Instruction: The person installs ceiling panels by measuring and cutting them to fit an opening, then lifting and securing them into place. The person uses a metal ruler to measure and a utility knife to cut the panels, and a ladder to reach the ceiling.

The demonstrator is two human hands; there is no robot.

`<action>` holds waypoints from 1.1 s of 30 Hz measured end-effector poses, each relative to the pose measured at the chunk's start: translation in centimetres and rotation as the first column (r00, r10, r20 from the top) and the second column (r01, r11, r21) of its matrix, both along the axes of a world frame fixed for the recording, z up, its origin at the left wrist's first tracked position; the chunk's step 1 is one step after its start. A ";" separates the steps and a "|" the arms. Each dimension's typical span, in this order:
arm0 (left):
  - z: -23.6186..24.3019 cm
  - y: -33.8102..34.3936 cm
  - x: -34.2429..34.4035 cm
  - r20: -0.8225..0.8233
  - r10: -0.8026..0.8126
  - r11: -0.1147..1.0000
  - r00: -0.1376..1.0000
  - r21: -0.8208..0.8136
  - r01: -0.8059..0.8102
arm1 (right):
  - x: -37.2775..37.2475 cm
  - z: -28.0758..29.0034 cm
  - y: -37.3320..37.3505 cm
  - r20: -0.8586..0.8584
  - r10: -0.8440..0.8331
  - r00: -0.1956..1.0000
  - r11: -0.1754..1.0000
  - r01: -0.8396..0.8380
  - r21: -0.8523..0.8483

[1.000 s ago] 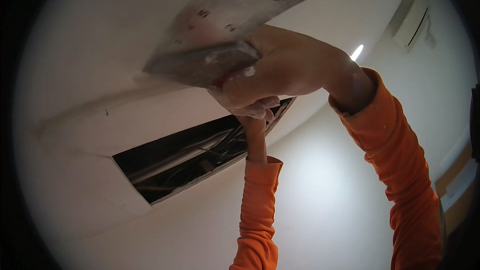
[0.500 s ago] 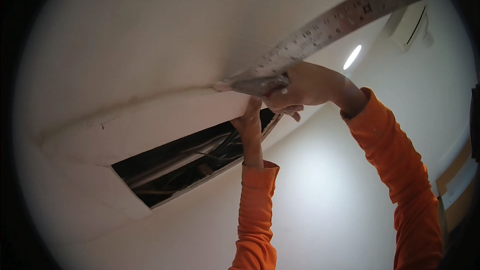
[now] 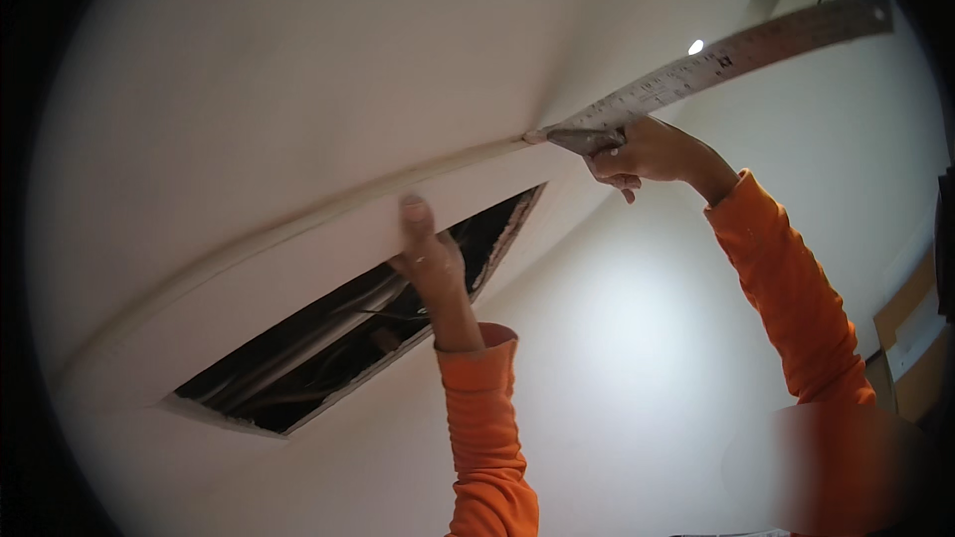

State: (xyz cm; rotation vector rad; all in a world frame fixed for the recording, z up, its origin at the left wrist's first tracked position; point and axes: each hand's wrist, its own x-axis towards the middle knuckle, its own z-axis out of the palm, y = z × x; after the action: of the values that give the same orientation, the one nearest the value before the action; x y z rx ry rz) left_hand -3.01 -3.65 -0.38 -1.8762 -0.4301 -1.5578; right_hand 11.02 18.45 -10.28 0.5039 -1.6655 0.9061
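- Metal ruler (image 3: 696,65): it lies flat against the ceiling (image 3: 298,70), its long axis running from the joint line up and away to the right; its near end sits in the right hand (image 3: 647,151), which grips it closed.
- Left hand (image 3: 426,254): open, palm pressed up on the drywall panel (image 3: 298,273), left of and below the ruler, well apart from it.
- Ceiling opening (image 3: 348,333): dark, just beside the left hand; wires inside.
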 end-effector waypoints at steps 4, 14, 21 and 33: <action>-0.2 -0.3 0.9 0.036 0.016 0.999 0.999 0.034 -0.018 | 0.0 -1.2 1.7 -0.049 -0.007 0.999 0.998 0.004 -0.056; 0.2 -1.0 1.9 -0.010 0.085 0.992 0.996 0.097 -0.084 | -2.1 -5.1 2.6 -0.310 0.442 0.842 0.880 -0.474 -0.033; 0.3 -1.5 2.7 -0.171 0.108 0.981 0.979 0.177 -0.077 | -4.3 -2.4 2.0 -0.326 0.423 0.845 0.896 -0.444 0.013; -1.2 -1.2 5.6 -0.116 0.146 0.953 0.982 0.284 -0.108 | -0.9 -2.6 2.4 -0.322 -0.174 0.931 0.983 0.145 -0.112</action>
State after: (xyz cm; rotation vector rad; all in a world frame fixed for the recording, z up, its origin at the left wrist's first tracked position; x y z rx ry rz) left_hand 2.62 -4.80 -1.54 -1.6901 -0.2521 -1.3211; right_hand 10.15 20.84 -12.93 0.4281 -1.3341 0.7251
